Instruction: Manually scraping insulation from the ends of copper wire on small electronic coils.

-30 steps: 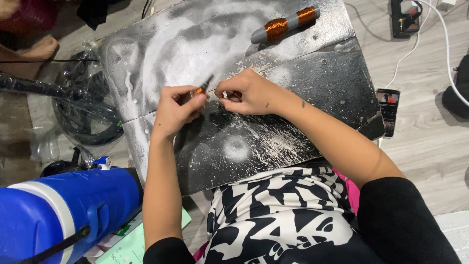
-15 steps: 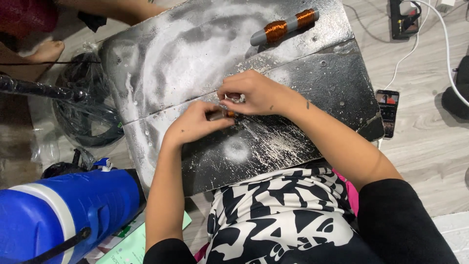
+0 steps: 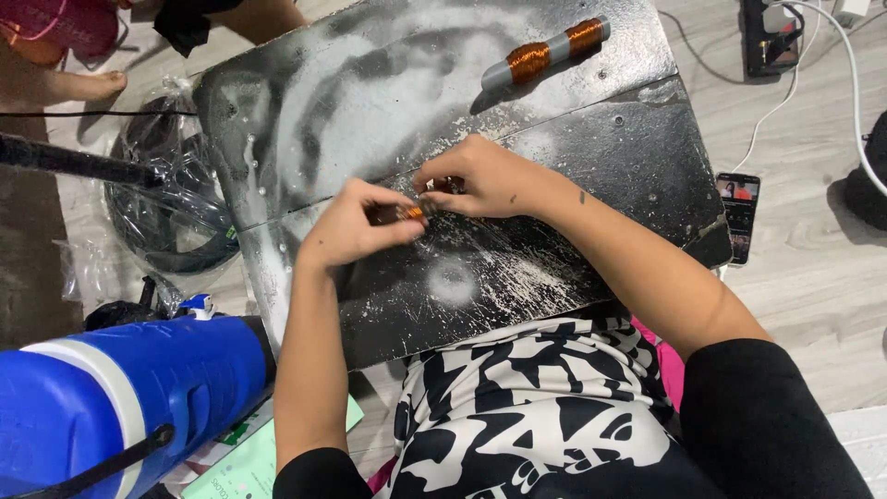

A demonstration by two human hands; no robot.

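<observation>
My left hand (image 3: 356,225) and my right hand (image 3: 480,178) meet over the middle of a black, white-scuffed board (image 3: 554,268). Between their fingertips they pinch a small piece wound with copper wire (image 3: 413,212), mostly hidden by the fingers. A thin wire runs left from it across the board. Further back on the board lies a grey tube with two copper wire windings (image 3: 545,54), apart from both hands.
A blue and white jug (image 3: 111,397) lies at the lower left. A bagged coil of black cable (image 3: 166,203) sits left of the board. A phone (image 3: 737,212) and a power strip (image 3: 771,37) with white cords lie on the wooden floor at right. Another person's foot (image 3: 78,85) shows upper left.
My left hand has moved right and a little down, closing up against my right hand. The small copper piece between the fingers has come closer to the middle of the board.
</observation>
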